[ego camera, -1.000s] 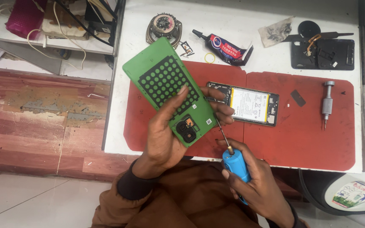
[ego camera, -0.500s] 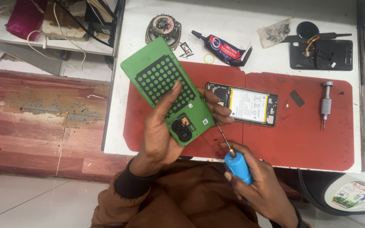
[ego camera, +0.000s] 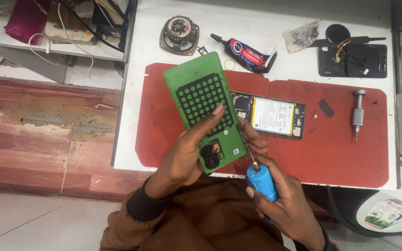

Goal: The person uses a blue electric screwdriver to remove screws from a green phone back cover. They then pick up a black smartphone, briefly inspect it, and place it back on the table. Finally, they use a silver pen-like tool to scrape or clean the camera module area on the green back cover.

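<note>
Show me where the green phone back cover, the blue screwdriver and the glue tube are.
green phone back cover (ego camera: 201, 95), head view, on its black dotted inner panel
blue screwdriver (ego camera: 261, 181), head view, on the blue handle
glue tube (ego camera: 245, 50), head view, on the tube's body

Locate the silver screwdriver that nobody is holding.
In the head view, the silver screwdriver lies at the right of the red mat, right of the opened phone, below the black frame.

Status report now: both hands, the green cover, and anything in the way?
Left hand grips green back cover, tilted above red mat. Right hand holds blue screwdriver, tip at cover's edge. Opened phone lies just behind; nothing blocks.
</note>
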